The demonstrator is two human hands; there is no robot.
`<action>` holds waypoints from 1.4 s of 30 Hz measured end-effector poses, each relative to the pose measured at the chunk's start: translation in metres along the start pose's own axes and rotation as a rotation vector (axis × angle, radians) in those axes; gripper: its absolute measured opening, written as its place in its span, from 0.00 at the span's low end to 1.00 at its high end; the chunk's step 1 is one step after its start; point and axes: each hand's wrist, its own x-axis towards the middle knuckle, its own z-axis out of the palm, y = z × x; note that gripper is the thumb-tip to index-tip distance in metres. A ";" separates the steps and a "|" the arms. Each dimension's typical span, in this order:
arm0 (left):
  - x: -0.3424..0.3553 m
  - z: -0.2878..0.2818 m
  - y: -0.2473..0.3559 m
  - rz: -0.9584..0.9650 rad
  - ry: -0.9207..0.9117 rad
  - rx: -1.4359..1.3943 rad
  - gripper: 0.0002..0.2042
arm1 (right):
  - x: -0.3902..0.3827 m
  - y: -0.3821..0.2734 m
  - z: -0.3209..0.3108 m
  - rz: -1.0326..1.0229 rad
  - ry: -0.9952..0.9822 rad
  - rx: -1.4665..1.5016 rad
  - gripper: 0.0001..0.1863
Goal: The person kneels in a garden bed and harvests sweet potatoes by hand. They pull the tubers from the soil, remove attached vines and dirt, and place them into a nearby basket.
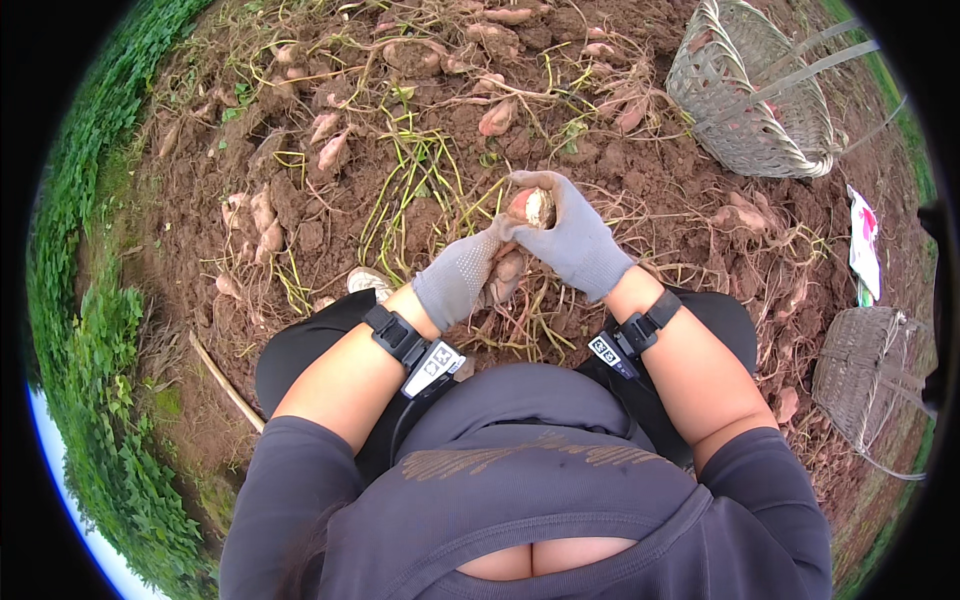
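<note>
My right hand [578, 245], in a grey glove, is closed round a reddish sweet potato [521, 205] with a pale, cream-coloured patch on its right side. My left hand [458, 275], also gloved, is closed at the lower left of that root, its fingertips meeting the right hand's. Just below the fingers are more dirty tubers [508, 270], partly hidden by the left hand. Green cut stems [410, 190] and tangled roots lie on the soil beyond and left of my hands.
Dug sweet potatoes [333, 150] lie scattered over brown soil. A woven basket [720, 105] stands at upper right, another [855, 370] at lower right, with a white packet [862, 240] between. A pale stick [225, 380] lies at left, beside green leafy plants [95, 330].
</note>
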 end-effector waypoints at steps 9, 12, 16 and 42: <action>-0.002 0.012 0.014 0.137 0.118 0.819 0.18 | 0.005 0.013 0.000 0.243 0.010 0.481 0.35; -0.002 0.012 0.006 0.227 0.365 1.429 0.17 | 0.015 0.025 -0.005 0.383 0.161 0.408 0.34; -0.005 0.001 0.009 0.158 0.448 1.353 0.21 | 0.026 0.033 -0.026 0.416 0.390 0.436 0.36; -0.010 0.012 0.020 -0.157 -0.102 0.285 0.21 | 0.005 0.006 -0.009 0.093 0.104 0.384 0.29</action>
